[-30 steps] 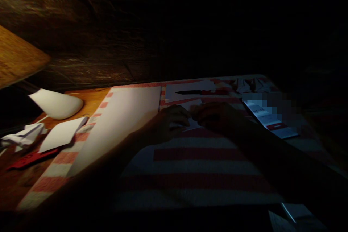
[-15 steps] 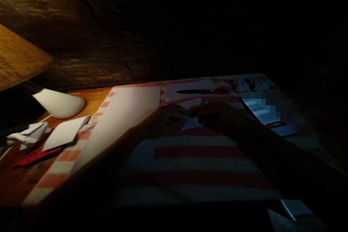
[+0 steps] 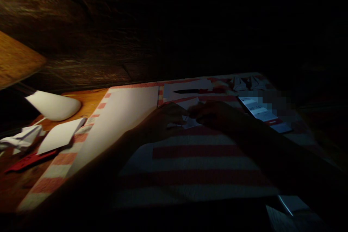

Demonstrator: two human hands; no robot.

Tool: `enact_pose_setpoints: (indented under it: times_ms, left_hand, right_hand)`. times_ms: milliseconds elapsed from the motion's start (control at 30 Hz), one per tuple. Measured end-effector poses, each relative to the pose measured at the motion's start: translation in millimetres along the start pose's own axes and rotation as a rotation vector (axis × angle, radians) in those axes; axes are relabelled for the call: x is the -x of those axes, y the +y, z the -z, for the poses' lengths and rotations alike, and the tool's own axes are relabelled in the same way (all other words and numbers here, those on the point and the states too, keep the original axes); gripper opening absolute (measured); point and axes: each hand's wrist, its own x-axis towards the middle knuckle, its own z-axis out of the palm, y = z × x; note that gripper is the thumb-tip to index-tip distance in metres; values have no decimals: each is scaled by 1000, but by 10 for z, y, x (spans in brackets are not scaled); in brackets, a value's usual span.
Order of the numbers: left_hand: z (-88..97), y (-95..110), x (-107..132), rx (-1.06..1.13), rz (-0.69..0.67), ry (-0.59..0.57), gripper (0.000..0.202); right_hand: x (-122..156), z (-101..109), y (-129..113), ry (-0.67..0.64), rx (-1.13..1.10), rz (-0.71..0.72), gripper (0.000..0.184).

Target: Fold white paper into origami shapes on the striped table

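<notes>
A small folded piece of white paper [image 3: 191, 122] is between my hands over the striped cloth [image 3: 201, 152]. My left hand [image 3: 170, 119] is closed on its left side, fingers bent. From the right, my right hand [image 3: 213, 113] pinches its edge, thumb and fingers together. Deep shadow hides most finger detail and the exact folds. Just beyond the hands lies a knife [image 3: 187, 91] with a dark blade and red handle, resting on a white sheet [image 3: 169, 92]. A large white sheet [image 3: 130, 103] stretches under my left forearm.
A lamp with a white base [image 3: 56, 106] and tan shade [image 3: 19, 59] stands at left. Near it lie crumpled paper [image 3: 23, 138], a paper stack [image 3: 61, 136] and a red ruler-like strip [image 3: 32, 160]. At right are a lit phone [image 3: 257, 109] and folded paper shapes [image 3: 239, 83].
The view has shifted slightly, so objects sit a little further left. My fingers have moved slightly around the folded paper; both hands stay on it.
</notes>
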Motion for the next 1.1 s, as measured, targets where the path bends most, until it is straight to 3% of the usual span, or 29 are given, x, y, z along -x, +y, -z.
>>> enact_pose_setpoints:
  times_ms: [200,300,667,767,900,1100]
  left_hand:
    - [26,59,-18,-88,-51,-16,12]
    - [51,98,-17,-138,-19,-40,14]
    - [102,227,-70,-189,52,-105,16]
    - [95,244,-59,-217,71,-108,28]
    - [46,213,-34,-252,-19,-128,45]
    - [-27,249,-32,-365,-49,-101,41]
  right_hand:
    - [13,34,-13,82,-71,-16,20]
    - [9,50,-30,86,-15,-15,26]
    - [15,62,-11,-1,71,0,29]
    - [24,83,-8,2,104,-9,28]
    - [47,98,10,27,133,-29,17]
    - [63,101,-34,36,161,-50,12]
